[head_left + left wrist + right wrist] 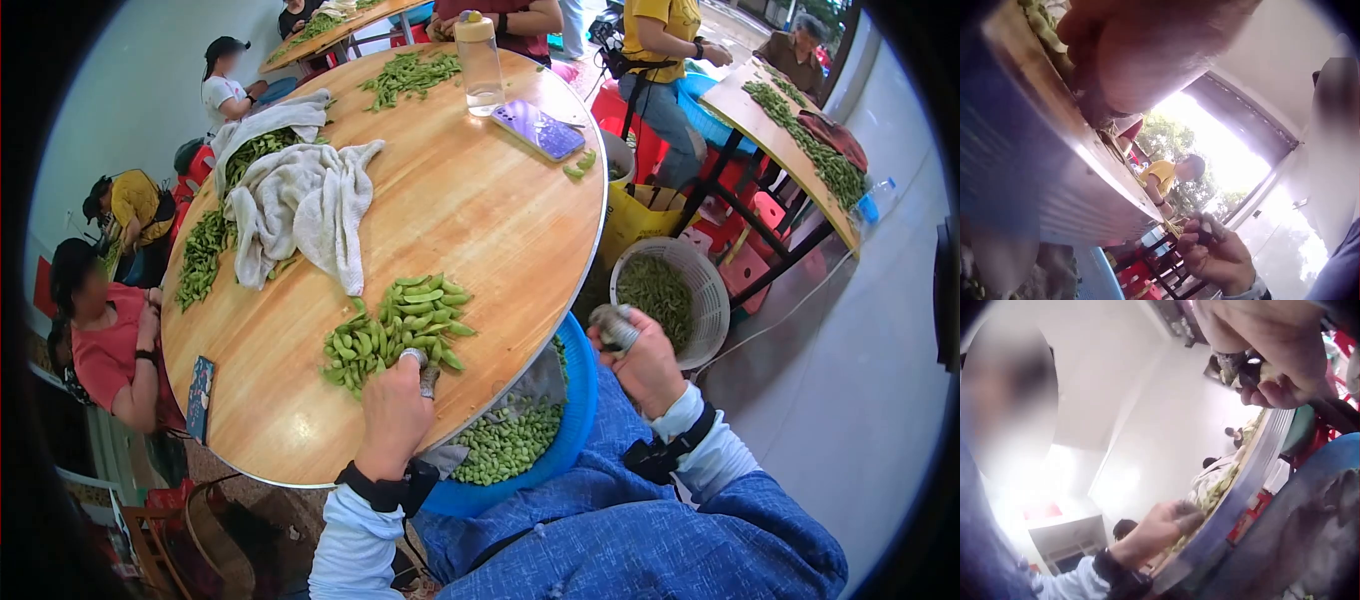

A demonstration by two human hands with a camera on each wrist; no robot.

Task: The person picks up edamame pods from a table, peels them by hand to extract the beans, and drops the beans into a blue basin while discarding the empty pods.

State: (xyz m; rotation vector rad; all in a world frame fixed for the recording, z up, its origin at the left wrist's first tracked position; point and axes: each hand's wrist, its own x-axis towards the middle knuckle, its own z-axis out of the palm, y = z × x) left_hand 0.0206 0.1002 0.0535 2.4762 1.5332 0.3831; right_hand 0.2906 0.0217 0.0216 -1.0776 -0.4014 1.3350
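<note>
Green soybean pods lie heaped on the round wooden table. My left hand reaches over the near edge with its fingertips down at this heap; grey wraps cover some fingers. Below the table edge, a blue basin contains shelled green beans and a grey cloth. My right hand, also with wrapped fingers, is raised beside the basin, near a white basket of pods. In the right wrist view its fingers are bent toward the thumb; I cannot tell whether anything lies between them.
Grey-white towels partly cover more pods on the table's left. A bottle, a phone and another pod pile are toward the far side. A dark patterned case lies at the left edge. Several people work around other tables.
</note>
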